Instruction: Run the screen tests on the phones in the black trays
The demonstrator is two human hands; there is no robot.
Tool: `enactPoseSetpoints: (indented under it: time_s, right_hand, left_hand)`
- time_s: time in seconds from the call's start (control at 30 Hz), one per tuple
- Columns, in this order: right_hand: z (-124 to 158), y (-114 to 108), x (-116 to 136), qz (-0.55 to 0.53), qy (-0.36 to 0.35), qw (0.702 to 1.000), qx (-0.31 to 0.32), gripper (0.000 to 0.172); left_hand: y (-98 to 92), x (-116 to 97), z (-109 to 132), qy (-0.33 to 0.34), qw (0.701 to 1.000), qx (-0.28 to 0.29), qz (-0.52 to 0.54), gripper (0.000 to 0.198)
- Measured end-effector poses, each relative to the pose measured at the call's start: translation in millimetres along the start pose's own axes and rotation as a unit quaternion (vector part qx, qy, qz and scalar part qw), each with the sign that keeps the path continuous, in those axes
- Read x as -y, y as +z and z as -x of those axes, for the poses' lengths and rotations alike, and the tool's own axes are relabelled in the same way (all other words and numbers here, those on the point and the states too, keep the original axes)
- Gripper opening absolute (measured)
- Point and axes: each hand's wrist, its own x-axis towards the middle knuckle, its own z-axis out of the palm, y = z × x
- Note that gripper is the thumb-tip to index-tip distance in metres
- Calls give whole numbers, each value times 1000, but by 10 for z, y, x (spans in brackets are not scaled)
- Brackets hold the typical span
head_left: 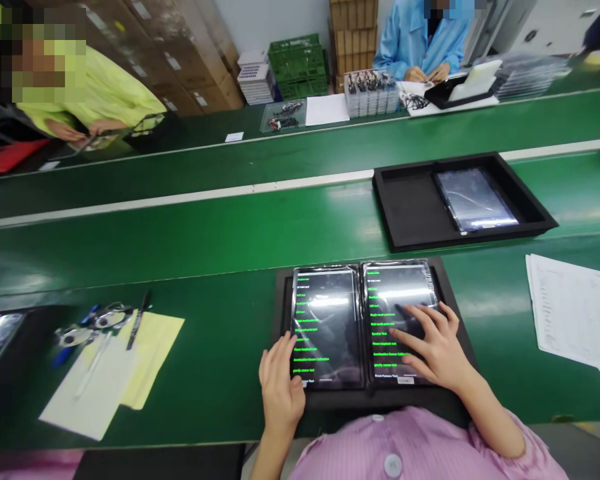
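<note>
Two tablets lie side by side in a black foam tray (280, 293) right in front of me, both showing green menu text on black screens. My left hand (280, 383) rests on the lower left corner of the left tablet (325, 313), fingers touching its edge. My right hand (433, 343) lies spread on the right tablet (393, 290), fingertips touching its screen near the middle. Neither hand holds anything.
A second black tray (405, 207) with one wrapped tablet (475, 200) sits on the green conveyor belt beyond. Yellow and white papers (115, 373) with pens lie at the left, printed sheets (575, 310) at the right. Two other people work across the far bench.
</note>
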Motion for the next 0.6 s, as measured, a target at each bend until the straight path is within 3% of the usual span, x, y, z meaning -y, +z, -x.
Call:
enactPoseSetpoints:
  time_s: [0.1,0.2,0.27,0.5,0.6]
  right_hand:
    - [44,-15,-38,8,12,999,-47,37]
    - [108,-41,-96,5,45,990,-132,37]
    - [124,-55,-131,-11,75,986,-151,37]
    - [32,-29,-136,-44,88,990,-103,28]
    - [8,-13,-111,-21,83,994,-70,33]
  left_hand:
    - [11,-15,17,-12,1000,6,2,56]
    - [21,-41,5,-39,999,-13,22,69]
    - [28,-54,-13,-46,999,-9,13,76]
    - [20,-78,-114,-45,991,94,-78,84]
    - [9,-75,-136,-26,990,102,-93,78]
